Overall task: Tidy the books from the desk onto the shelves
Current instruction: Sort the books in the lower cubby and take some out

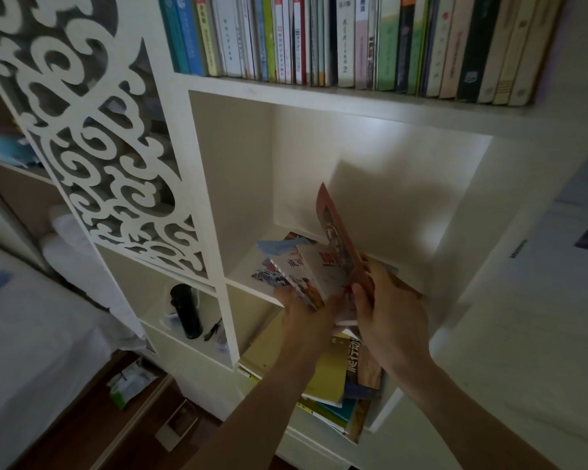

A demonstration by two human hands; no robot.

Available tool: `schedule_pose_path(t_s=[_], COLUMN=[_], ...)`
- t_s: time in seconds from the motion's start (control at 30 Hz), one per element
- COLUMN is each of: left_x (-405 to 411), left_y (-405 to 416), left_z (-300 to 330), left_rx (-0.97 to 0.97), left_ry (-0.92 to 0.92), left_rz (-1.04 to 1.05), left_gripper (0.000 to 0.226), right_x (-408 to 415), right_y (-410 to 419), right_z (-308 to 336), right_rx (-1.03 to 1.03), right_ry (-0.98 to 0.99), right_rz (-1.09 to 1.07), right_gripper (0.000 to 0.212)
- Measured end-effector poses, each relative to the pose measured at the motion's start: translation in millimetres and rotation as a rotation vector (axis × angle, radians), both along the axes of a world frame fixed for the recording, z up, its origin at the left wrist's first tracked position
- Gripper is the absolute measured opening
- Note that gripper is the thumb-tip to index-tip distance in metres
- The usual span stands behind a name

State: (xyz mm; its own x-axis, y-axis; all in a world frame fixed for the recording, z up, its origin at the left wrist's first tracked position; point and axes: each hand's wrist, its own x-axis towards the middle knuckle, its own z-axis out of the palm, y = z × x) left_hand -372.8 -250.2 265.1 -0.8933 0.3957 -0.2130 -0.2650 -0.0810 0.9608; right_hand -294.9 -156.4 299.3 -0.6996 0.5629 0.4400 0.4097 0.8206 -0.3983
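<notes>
While both hands were at the front lip of the middle cubby [370,171], the load looked unsettled: the left hand [302,308] was under the near end of a loose batch of books [306,273], fingers curled up around its edge, and the right hand [387,307] was closed on the red book [336,232], thumb on the near face, other fingers hidden behind it. That red book stood tilted on its lower edge, top leaning left over the batch, nothing beside it to lean on. The batch lay fanned and skewed on the cubby floor, some covers poking past the front edge. Main risk, as I judged it: if either hand let go early, the red book would flop flat or slide forward, and the overhanging books would tip out onto the stack [333,378] in the cubby below, which itself looked untidy and jutted out. Cause would be no upright support and a slick, uneven pile beneath. Second risk: pushing the batch back at an angle could jam corners on the left wall [231,184] and bend covers. Dim light and motion blur made the contact points hard to read. The flask [186,310] one cubby over sat well apart, no hazard. The top row [353,39] was packed upright, untouched.
</notes>
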Motion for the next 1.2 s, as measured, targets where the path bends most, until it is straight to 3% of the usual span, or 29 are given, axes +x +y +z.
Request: schedule_pose_path(t_s=[0.27,0.4,0.53,0.6,0.73,0.8,0.83,0.9,1.0,1.1,1.13,1.2], left_x=[2.5,3.1,5.2,7.4,13.3,16.1,16.4,19.1,24.1,35.7,41.8,60.5], left_y=[-31.2,-64.3,-96.8,-119.3,-168.1,-185.6,-192.1,-201.5,-205.1,-199.5,-195.8,-185.2], left_z=[-13.9,-21.7,-20.4,-19.7,-17.2,-12.8,-9.3,2.4,27.1,51.7,60.8,87.6], left_rx=[0.002,0.086,0.137,0.132,0.099,0.104,0.108,0.127,0.169,0.169,0.174,0.176], left_ry=[0.162,0.14,0.182,0.223,0.236,0.25,0.257,0.247,0.283,0.334,0.364,0.431], left_rz=[0.019,0.014,0.054,0.127,0.253,0.28,0.294,0.309,0.266,0.228,0.21,0.176], left_gripper=[0.045,0.043,0.043,0.045,0.054,0.054,0.053,0.051,0.045,0.041,0.041,0.041], right_x=[13.9,15.3,6.4,-1.6,-12.9,-13.6,-14.1,-14.4,-1.7,17.3,24.4,38.0], right_y=[-7.3,-15.4,-15.3,-15.0,-20.9,-28.5,-32.7,-40.8,-69.1,-101.1,-108.2,-109.0], right_z=[13.0,16.9,3.9,-4.0,-28.5,-33.6,-33.2,-20.6,30.8,87.4,101.0,121.1], right_rx=[0.037,0.117,0.386,0.342,0.315,0.263,0.232,0.094,-0.428,-0.941,-1.011,-1.067], right_ry=[0.074,0.096,-0.018,-0.162,-0.482,-0.611,-0.643,-0.635,-0.167,0.053,0.097,0.264], right_rz=[-0.068,-0.05,-0.086,-0.058,0.042,0.028,0.022,0.072,0.226,0.397,0.419,0.401], right_gripper=[0.028,0.043,0.046,0.055,0.041,0.071,0.085,0.088,0.065,0.03,0.018,0.023])
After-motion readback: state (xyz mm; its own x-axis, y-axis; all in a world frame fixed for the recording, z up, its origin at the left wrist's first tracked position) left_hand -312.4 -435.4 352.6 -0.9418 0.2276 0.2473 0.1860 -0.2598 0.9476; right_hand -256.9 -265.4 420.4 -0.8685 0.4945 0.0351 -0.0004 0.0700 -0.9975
